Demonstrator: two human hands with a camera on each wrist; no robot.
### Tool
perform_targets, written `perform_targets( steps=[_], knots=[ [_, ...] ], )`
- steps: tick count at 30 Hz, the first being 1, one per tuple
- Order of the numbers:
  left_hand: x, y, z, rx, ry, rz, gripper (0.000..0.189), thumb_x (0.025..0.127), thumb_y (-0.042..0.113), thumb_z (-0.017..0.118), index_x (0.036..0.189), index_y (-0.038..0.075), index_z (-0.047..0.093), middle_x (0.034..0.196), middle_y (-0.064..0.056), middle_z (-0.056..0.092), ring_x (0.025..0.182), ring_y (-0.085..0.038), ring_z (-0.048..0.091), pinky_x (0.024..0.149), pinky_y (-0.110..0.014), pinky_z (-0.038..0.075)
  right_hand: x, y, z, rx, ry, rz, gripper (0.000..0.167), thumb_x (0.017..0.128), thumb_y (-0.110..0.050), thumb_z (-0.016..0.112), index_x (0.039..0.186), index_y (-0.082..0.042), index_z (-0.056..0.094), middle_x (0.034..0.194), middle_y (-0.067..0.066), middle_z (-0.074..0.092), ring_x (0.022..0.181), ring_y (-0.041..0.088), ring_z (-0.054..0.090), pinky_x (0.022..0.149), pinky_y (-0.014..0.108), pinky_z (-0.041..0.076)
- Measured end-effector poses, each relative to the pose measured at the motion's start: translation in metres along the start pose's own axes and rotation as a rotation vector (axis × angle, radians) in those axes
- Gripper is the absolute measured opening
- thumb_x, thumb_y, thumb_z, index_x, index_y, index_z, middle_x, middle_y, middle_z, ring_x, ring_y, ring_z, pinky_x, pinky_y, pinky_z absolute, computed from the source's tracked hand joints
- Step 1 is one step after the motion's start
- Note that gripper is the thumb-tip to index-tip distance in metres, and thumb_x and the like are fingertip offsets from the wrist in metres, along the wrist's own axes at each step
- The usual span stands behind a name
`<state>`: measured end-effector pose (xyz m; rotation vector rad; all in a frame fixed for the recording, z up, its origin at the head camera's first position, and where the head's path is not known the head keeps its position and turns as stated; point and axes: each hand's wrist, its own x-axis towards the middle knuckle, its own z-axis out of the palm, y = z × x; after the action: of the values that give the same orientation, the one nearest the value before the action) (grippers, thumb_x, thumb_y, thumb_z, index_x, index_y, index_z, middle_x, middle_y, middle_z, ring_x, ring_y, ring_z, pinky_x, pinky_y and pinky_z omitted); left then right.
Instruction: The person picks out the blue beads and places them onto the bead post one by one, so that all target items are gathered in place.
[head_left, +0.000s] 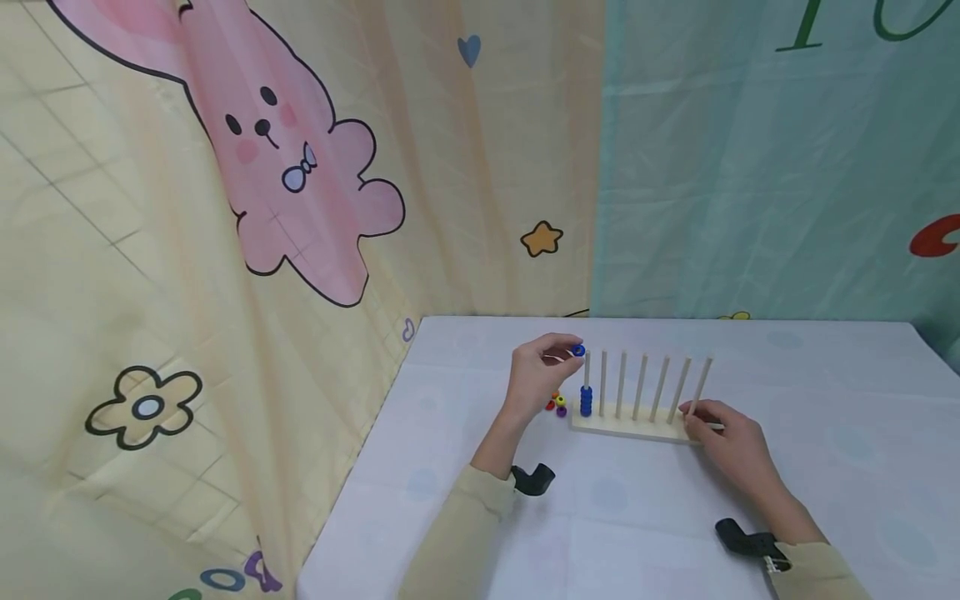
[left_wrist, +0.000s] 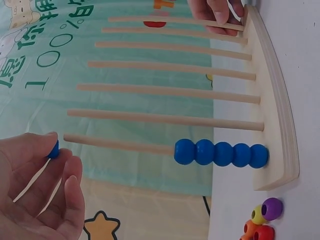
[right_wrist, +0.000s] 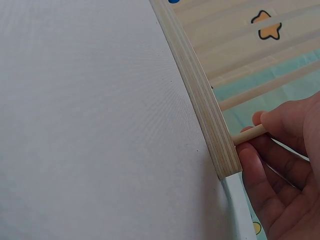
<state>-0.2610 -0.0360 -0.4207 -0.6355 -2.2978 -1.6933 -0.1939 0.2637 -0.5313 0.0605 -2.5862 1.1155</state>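
My left hand (head_left: 531, 379) pinches a blue bead (head_left: 578, 350) between thumb and fingers. The bead is close beside the top of the leftmost peg (head_left: 587, 371) of a wooden peg rack (head_left: 630, 428); in the left wrist view a small gap parts the bead (left_wrist: 53, 150) from the peg tip. Several blue beads (left_wrist: 222, 154) are stacked at the bottom of that peg, and the other pegs are bare. At the rack's right end my right hand (head_left: 735, 437) pinches the rightmost peg (right_wrist: 250, 134) low down, near the base.
Several loose beads, among them a purple one (left_wrist: 272, 208), a yellow one (left_wrist: 258, 214) and a red one (left_wrist: 264, 233), lie on the white table (head_left: 615, 517) by the rack's left end. Printed curtains (head_left: 487, 167) hang behind the table.
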Motion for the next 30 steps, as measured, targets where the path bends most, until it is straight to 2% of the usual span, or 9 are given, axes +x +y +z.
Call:
perform_targets(
  steps=[4,12,17,30],
  knots=[
    [0.0024,-0.0005,0.0037,-0.012,-0.013,0.01,0.023,0.091,0.017,0.077,0.114,0.012,0.075,0.099,0.011,0.07,0.09,-0.008,0.064,0.082,-0.026,0.055,0.0001,-0.0002,-0.0007,-0.007,0.003,-0.002,0.021,0.103,-0.024,0.059,0.113,-0.009,0.07,0.112,0.016,0.07,0.108,0.034,0.062,0.082,0.047,0.054],
    [0.0031,-0.0027,0.0081,0.007,-0.025,0.002,0.022,0.092,0.017,0.077,0.113,0.017,0.076,0.099,0.014,0.07,0.09,-0.006,0.064,0.081,-0.025,0.055,-0.0007,-0.0009,-0.0007,0.026,0.0,-0.005,0.022,0.103,-0.023,0.06,0.114,-0.007,0.069,0.113,0.019,0.069,0.109,0.038,0.062,0.085,0.057,0.052],
    [0.0044,-0.003,0.0093,0.014,-0.032,0.019,0.022,0.092,0.019,0.076,0.113,0.017,0.076,0.099,0.014,0.07,0.09,-0.005,0.064,0.081,-0.025,0.055,-0.0002,0.0003,-0.0007,0.025,0.0,-0.001,0.022,0.104,-0.024,0.058,0.114,-0.007,0.068,0.113,0.019,0.069,0.11,0.038,0.061,0.086,0.058,0.052],
    [0.0043,-0.0028,0.0099,0.037,-0.053,0.011,0.024,0.093,0.022,0.076,0.116,0.015,0.076,0.1,0.014,0.069,0.091,-0.005,0.063,0.081,-0.024,0.055,0.0,0.0017,-0.0011,0.024,-0.009,0.011,0.023,0.104,-0.026,0.057,0.115,-0.008,0.068,0.114,0.018,0.069,0.112,0.038,0.06,0.087,0.058,0.051]
  ],
)
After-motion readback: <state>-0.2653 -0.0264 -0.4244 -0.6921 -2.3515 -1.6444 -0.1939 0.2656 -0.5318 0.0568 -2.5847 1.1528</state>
